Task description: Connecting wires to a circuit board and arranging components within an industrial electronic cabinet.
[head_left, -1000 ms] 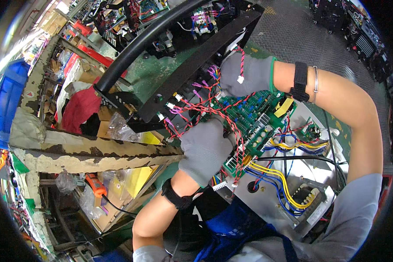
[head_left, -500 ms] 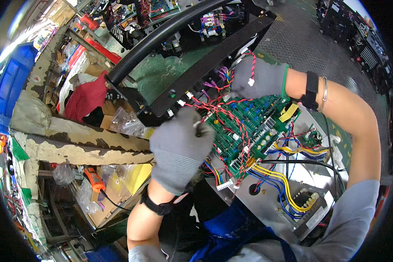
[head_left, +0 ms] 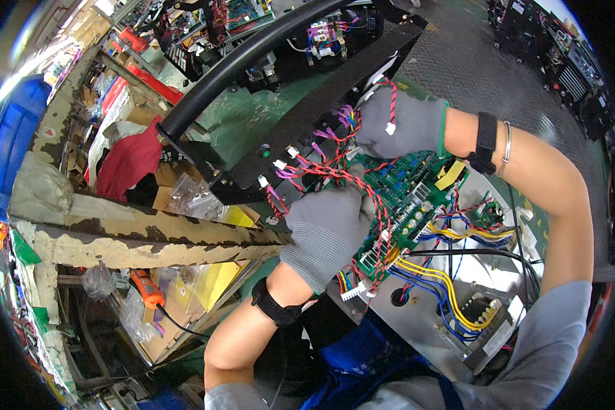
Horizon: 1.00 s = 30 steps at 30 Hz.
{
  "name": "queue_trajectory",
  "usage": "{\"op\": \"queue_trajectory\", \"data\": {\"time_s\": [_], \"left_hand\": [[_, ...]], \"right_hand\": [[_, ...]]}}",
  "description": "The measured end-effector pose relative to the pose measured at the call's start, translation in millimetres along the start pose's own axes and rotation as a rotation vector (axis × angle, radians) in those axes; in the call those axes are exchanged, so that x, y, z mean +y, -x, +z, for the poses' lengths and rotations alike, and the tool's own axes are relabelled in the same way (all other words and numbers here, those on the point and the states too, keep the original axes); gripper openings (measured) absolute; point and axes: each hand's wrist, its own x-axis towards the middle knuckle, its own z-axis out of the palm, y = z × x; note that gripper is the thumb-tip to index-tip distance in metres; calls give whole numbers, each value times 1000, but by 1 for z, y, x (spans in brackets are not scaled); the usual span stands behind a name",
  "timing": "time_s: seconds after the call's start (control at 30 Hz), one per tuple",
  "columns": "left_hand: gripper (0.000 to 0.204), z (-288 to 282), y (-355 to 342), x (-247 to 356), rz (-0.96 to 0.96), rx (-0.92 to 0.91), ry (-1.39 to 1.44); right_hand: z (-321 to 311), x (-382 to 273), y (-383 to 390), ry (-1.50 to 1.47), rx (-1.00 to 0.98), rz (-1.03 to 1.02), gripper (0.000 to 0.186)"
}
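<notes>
My left hand (head_left: 329,229), in a grey knitted glove, is closed over the near-left part of a green circuit board (head_left: 417,205). Red-black twisted wires (head_left: 321,167) run to its curled fingers, whose tips are hidden. Also gloved, my right hand (head_left: 403,126) is closed at the board's far edge, beside a black metal panel (head_left: 307,113). Purple, yellow and red wires (head_left: 352,119) lead in at its fingers; the fingertips are out of sight. One twisted red-black lead with a white plug (head_left: 391,128) lies across the back of this glove. Small white connectors (head_left: 280,165) line the panel.
A thick black tubular handle (head_left: 219,65) arches beyond the panel. Yellow and blue cables (head_left: 447,294) cross the silver metal base (head_left: 389,324). On the left stand a worn cream frame (head_left: 164,242), an orange-handled tool (head_left: 147,287), a red cloth (head_left: 126,164) and a blue bin (head_left: 20,137).
My left hand has moved right and slightly down from the panel's near end onto the board, uncovering wires and connectors there. My right hand has barely moved.
</notes>
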Motion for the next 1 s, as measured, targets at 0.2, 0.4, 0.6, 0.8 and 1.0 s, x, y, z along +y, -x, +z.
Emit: {"op": "queue_trajectory", "data": {"time_s": [0.2, 0.4, 0.6, 0.8, 1.0], "left_hand": [[38, 7, -11, -3, -75, -117, -80], [61, -5, -26, 2, -169, -135, -31], [58, 8, -30, -9, -71, -149, -174], [58, 18, -26, -14, 14, -77, -226], [57, 8, -29, -18, 48, -51, -13]], "right_hand": [[6, 6, -1, -6, -18, -15, 23], [12, 16, -2, -39, -41, -30, 24], [16, 15, -3, 23, 61, -99, 22], [11, 12, -9, 14, 9, -86, 24], [13, 16, -8, -162, 102, -130, 22]]}}
